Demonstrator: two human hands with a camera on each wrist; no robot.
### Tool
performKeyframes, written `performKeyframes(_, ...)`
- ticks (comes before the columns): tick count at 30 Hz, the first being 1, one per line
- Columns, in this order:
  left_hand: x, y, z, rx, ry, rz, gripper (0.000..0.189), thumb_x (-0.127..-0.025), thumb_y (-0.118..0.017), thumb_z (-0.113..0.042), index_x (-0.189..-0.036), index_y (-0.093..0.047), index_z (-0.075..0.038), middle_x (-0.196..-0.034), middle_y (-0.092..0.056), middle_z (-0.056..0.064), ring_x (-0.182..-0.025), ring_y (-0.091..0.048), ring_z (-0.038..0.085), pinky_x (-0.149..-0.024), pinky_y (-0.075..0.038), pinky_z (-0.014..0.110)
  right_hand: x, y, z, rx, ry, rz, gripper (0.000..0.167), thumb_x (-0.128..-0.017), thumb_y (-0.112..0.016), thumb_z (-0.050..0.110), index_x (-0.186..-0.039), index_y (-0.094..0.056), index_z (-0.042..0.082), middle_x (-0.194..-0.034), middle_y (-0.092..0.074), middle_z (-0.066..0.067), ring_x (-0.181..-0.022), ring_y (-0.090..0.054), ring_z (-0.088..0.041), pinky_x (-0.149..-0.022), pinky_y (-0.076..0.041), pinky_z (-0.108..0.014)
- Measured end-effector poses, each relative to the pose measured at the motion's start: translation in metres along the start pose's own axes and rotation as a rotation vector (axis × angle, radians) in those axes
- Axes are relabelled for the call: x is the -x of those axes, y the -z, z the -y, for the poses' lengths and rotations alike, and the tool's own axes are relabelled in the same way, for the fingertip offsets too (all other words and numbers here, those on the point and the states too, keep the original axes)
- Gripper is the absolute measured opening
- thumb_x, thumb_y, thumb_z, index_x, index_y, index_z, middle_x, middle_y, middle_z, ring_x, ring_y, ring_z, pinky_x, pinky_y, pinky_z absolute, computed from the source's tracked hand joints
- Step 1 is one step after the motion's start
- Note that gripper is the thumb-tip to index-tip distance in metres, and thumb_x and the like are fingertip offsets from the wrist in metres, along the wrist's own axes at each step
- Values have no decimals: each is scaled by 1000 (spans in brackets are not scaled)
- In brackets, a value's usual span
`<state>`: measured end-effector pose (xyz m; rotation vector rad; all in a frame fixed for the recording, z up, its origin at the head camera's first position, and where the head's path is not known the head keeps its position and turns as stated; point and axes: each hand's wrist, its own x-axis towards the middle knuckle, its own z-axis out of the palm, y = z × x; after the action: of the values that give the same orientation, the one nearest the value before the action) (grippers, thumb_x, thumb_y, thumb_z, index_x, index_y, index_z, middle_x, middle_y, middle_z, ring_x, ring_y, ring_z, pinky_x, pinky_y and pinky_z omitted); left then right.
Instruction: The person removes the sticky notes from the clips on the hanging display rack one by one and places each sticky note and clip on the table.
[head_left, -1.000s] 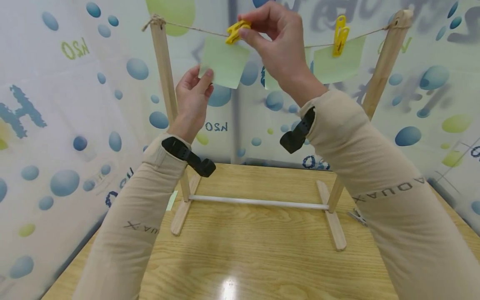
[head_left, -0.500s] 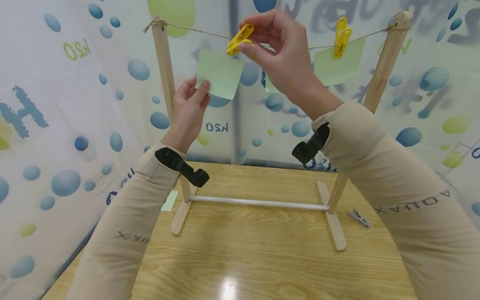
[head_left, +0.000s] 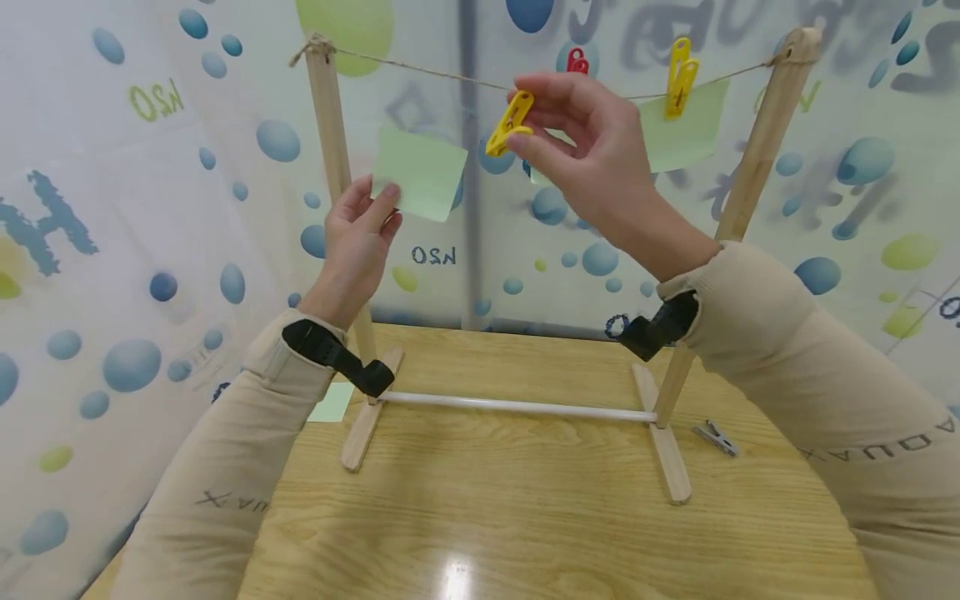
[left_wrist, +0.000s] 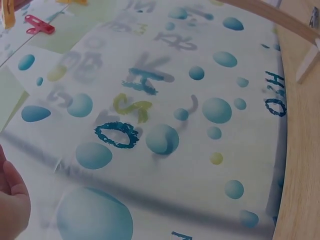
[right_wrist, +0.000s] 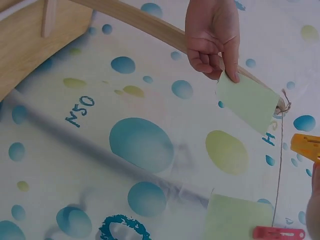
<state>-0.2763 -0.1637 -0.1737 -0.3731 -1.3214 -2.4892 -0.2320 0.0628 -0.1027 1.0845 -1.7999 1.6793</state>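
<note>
My left hand point(head_left: 360, 229) pinches a pale green paper note point(head_left: 422, 173) by its lower left corner, below the twine point(head_left: 420, 68). In the right wrist view the same note point(right_wrist: 249, 101) shows apart from the line. My right hand point(head_left: 592, 150) pinches a yellow clothespin point(head_left: 512, 123) between thumb and fingers, just under the twine. Behind that hand a red clothespin point(head_left: 577, 61) shows on the line; in the right wrist view this red clothespin point(right_wrist: 278, 233) grips another green note point(right_wrist: 232, 217). A second yellow clothespin point(head_left: 680, 79) holds a green note point(head_left: 690, 129) farther right.
The twine runs between two wooden posts point(head_left: 328, 117) joined low down by a white rod point(head_left: 517, 406). On the wooden table point(head_left: 510, 508) lie a grey clothespin point(head_left: 716, 437) at right and a green note point(head_left: 331, 402) at left. A bubble-patterned sheet point(head_left: 187, 167) stands behind.
The yellow clothespin and the note have come away from the twine. My left hand has moved down and left with the note; my right hand down and right with the clothespin.
</note>
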Motion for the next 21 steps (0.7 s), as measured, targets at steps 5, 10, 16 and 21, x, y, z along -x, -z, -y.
performKeyframes(5,5,15,-1,-38,2,19,19,-80,-62,-4,-99,-59,-5,-93,-53,6,-80,-52,14,-70,-45,21,15,12,-2,-19,-5,40,37,-79,-58,-10,-115,-51,-7,-109,-52,-17,-101,-52,-22,-90,-40,-28)
performKeyframes(10,9,31,-3,-109,-2,59,13,-80,-63,-3,-92,-61,-6,-89,-55,5,-77,-53,13,-72,-46,22,33,28,-8,14,-21,73,37,-79,-58,-9,-115,-50,-9,-109,-53,-15,-100,-52,-21,-88,-41,-26)
performKeyframes(16,18,47,-2,-132,-49,123,5,-79,-64,-4,-84,-64,-6,-84,-57,5,-74,-54,14,-69,-47,21,52,48,-16,71,-44,78,37,-80,-59,-6,-115,-51,-9,-109,-55,-11,-99,-53,-18,-86,-42,-21)
performKeyframes(21,25,59,-3,-121,-60,123,5,-80,-63,-6,-85,-64,-6,-82,-58,5,-72,-55,14,-69,-47,21,67,67,-20,7,-90,29,36,-79,-59,-8,-115,-53,-5,-107,-55,-12,-98,-53,-18,-84,-43,-19)
